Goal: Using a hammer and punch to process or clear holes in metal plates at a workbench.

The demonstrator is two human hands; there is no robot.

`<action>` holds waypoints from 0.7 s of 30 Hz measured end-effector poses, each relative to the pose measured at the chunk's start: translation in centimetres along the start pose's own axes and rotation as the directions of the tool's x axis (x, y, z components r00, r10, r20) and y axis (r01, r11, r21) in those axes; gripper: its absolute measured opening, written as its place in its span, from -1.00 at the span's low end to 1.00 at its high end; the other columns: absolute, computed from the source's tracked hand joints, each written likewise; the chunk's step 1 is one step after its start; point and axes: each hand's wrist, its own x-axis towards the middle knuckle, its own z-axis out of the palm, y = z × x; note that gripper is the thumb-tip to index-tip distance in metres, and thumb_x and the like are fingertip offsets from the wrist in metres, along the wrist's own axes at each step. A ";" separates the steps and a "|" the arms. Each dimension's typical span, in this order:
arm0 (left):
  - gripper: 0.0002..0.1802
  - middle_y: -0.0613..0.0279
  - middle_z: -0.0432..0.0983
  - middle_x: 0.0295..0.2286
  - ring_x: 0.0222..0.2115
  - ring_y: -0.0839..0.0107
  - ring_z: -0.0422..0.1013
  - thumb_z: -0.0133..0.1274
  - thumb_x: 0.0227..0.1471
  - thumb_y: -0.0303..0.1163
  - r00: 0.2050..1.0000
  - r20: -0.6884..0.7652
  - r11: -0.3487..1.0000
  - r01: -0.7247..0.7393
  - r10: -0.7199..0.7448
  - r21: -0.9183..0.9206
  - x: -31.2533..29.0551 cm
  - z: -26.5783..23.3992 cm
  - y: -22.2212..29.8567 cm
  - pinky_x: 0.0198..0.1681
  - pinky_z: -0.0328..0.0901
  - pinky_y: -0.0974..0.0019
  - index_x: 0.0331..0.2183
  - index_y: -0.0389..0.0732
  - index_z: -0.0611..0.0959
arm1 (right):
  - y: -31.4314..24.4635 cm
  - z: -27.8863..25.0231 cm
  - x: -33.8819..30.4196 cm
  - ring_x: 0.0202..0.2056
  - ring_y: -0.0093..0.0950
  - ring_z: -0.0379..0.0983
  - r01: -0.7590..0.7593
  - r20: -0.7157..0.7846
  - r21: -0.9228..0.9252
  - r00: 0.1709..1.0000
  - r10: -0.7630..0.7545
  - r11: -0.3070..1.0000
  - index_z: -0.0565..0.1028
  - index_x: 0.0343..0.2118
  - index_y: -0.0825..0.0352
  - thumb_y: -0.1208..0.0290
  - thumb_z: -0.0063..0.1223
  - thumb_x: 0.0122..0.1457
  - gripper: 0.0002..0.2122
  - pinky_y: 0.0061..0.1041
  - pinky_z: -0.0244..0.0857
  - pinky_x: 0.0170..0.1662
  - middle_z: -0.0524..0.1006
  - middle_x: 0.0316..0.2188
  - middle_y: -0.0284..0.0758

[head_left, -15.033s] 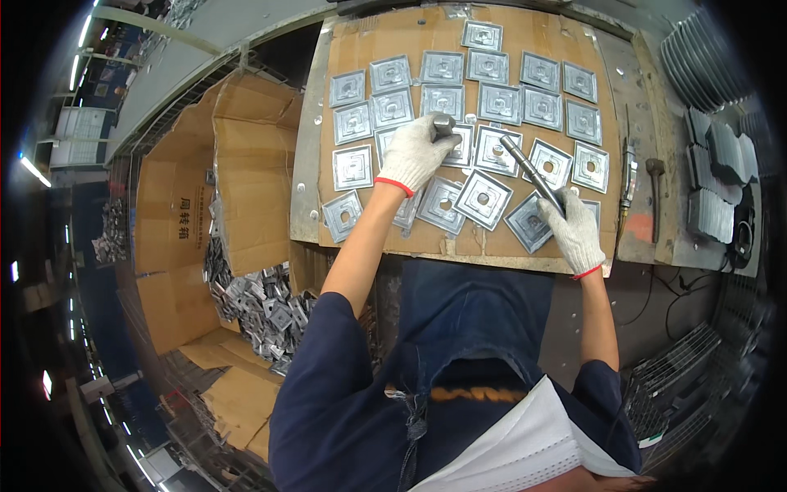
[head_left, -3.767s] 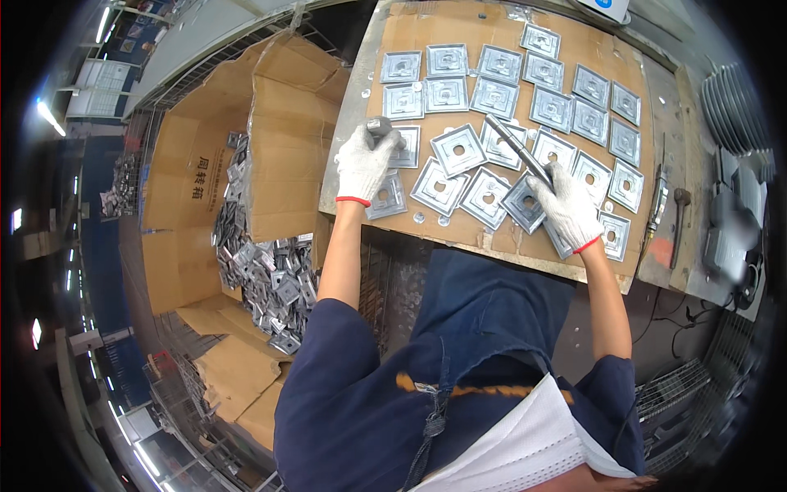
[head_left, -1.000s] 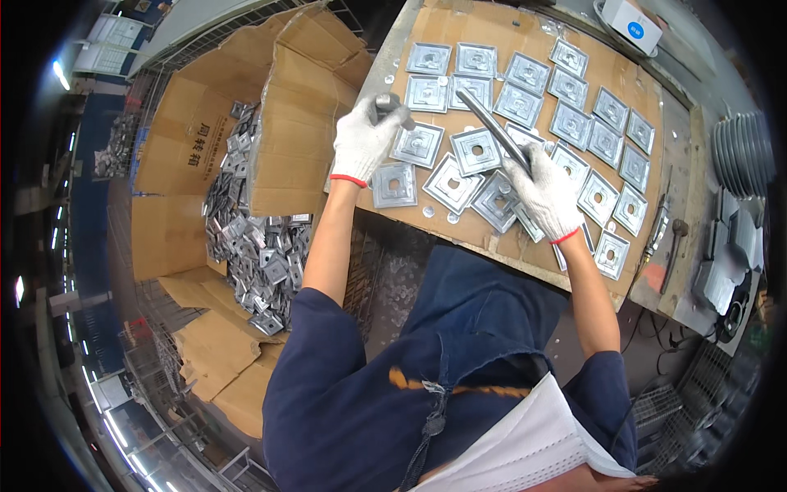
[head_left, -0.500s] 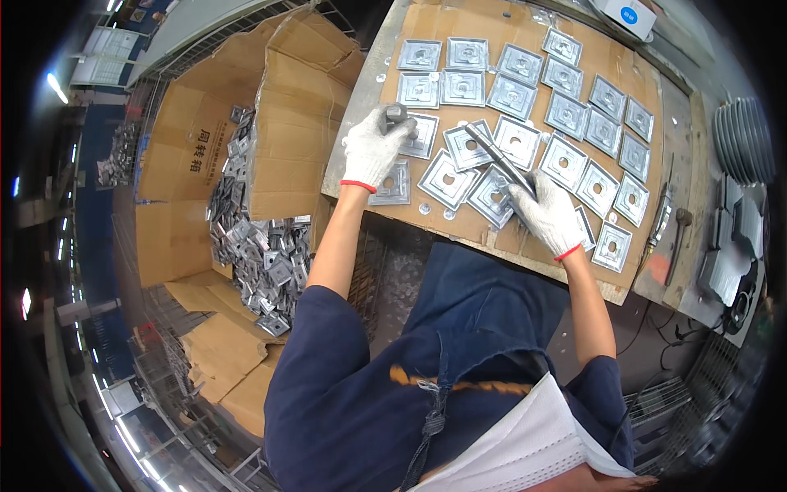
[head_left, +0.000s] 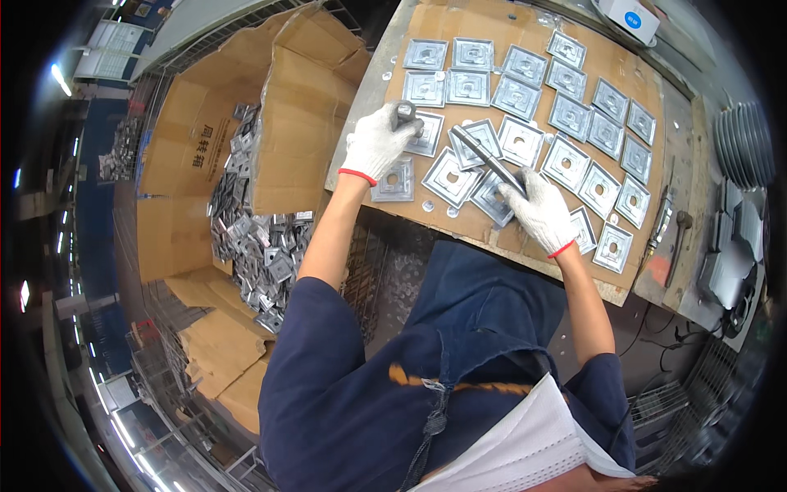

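Observation:
My left hand (head_left: 377,143), in a white knit glove with a red cuff, is closed around a short dark metal cylinder, perhaps a punch (head_left: 406,111), over the left edge of a square metal plate (head_left: 426,134). Gripped in my gloved right hand (head_left: 539,211) is a long grey metal bar (head_left: 479,149). It slants up to the left above a plate with a round hole (head_left: 451,176) and its neighbours. Several nearer plates have round centre holes; a farther plate (head_left: 472,54) has its centre filled in. Small metal discs (head_left: 427,206) lie between plates.
Cardboard (head_left: 512,234) covers the bench top. To the left stands a large cardboard box (head_left: 176,176) with many metal pieces (head_left: 262,254) inside. A hammer-like tool (head_left: 679,246), stacked round dark plates (head_left: 742,143) and a white box (head_left: 630,18) are along the right side.
My left hand has moved slightly right and up with the cylinder. My right hand and the bar have shifted a little left, and the bar lies slightly flatter.

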 end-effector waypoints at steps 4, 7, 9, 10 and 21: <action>-0.57 0.13 0.76 -0.26 -0.20 0.26 0.67 0.33 0.15 -0.16 0.991 -0.130 1.000 0.022 -0.022 0.003 -0.8 1.5 -0.5 -0.06 0.47 0.26 -0.05 -0.22 0.72 | -1.2 0.2 -0.1 -0.33 -0.12 0.61 0.016 -0.002 -0.042 1.000 -0.016 0.999 0.56 -0.06 0.44 0.02 0.13 0.34 -0.54 -0.23 0.41 -0.21 0.62 -0.40 -0.01; -0.56 0.15 0.76 -0.24 -0.19 0.26 0.67 0.33 0.14 -0.16 0.995 -0.102 1.000 -0.005 0.004 -0.003 -0.9 1.2 -0.3 -0.06 0.48 0.25 -0.01 -0.18 0.71 | -0.3 0.6 0.6 -0.35 -0.12 0.61 0.087 -0.020 0.003 0.996 -0.087 0.996 0.57 -0.05 0.43 0.03 0.13 0.34 -0.55 -0.24 0.41 -0.21 0.62 -0.42 -0.03; -0.54 0.18 0.76 -0.26 -0.21 0.30 0.66 0.34 0.13 -0.17 0.997 -0.056 0.998 -0.048 0.046 -0.040 -0.6 1.0 -1.2 -0.06 0.48 0.26 0.01 -0.16 0.72 | -0.8 0.5 0.7 -0.35 -0.12 0.61 0.070 -0.008 0.005 0.998 -0.070 0.998 0.57 -0.05 0.42 0.03 0.13 0.34 -0.55 -0.23 0.41 -0.21 0.62 -0.42 -0.03; -0.54 0.18 0.76 -0.26 -0.21 0.30 0.66 0.34 0.13 -0.17 0.998 -0.058 0.998 -0.040 0.038 -0.041 -0.7 0.8 -0.9 -0.06 0.48 0.26 0.01 -0.16 0.72 | -1.1 0.5 0.7 -0.35 -0.12 0.61 0.045 -0.001 0.011 0.999 -0.045 0.999 0.57 -0.05 0.41 0.04 0.13 0.34 -0.56 -0.23 0.42 -0.21 0.62 -0.43 -0.03; -0.65 0.15 0.73 -0.35 -0.33 0.32 0.64 0.35 0.14 -0.21 1.000 -0.012 0.979 0.017 -0.020 -0.205 -0.1 1.3 -2.2 -0.17 0.47 0.25 -0.11 -0.21 0.74 | -10.2 -0.9 3.0 -0.41 -0.13 0.64 0.319 -0.120 -0.116 0.936 -0.332 0.941 0.55 -0.10 0.33 0.02 0.17 0.35 -0.61 -0.23 0.45 -0.31 0.62 -0.48 -0.09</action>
